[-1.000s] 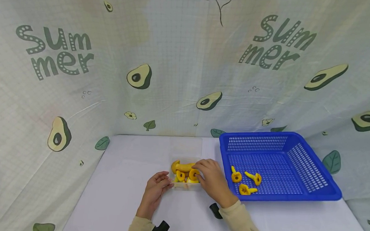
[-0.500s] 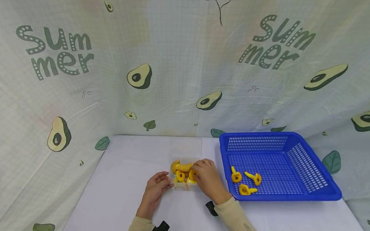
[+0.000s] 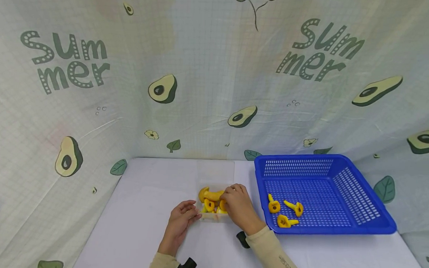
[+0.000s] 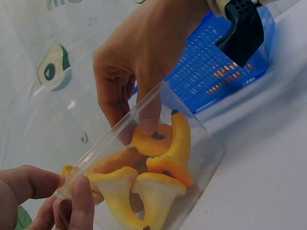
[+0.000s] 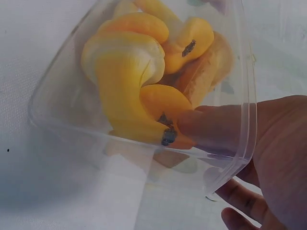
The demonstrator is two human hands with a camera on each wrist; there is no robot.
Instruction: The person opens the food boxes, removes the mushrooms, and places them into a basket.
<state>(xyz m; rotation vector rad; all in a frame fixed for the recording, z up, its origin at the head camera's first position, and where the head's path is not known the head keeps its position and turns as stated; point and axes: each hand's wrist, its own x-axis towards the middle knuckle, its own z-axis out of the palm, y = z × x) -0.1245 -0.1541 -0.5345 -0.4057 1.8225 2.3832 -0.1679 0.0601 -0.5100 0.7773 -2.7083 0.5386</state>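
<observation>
A clear plastic box [image 3: 214, 218] holds several toy mushrooms, yellow and orange with dark spots. At its left end, my left hand [image 3: 181, 222] pinches the rim between thumb and fingers; the left wrist view shows the thumb [image 4: 82, 201] against the box wall. My right hand [image 3: 240, 208] reaches in from the right. Its thumb presses on the dark-spotted cap of an orange mushroom [image 4: 144, 143], with a finger behind the cap. In the right wrist view a yellow mushroom [image 5: 122, 91] lies beside that cap, and other right-hand fingertips [image 5: 235, 218] show outside the box.
A blue plastic basket [image 3: 326, 229] stands to the right, with three yellow mushrooms [image 3: 283, 221] at its left end. A clear flat lid [image 3: 215, 170] is behind the box. A printed cloth [image 3: 203, 68] hangs along the back of the white table [image 3: 142, 195].
My right hand has shifted slightly left and further over the mushroom at the box's right end. The left hand has stayed at the rim; the basket's mushrooms have not moved.
</observation>
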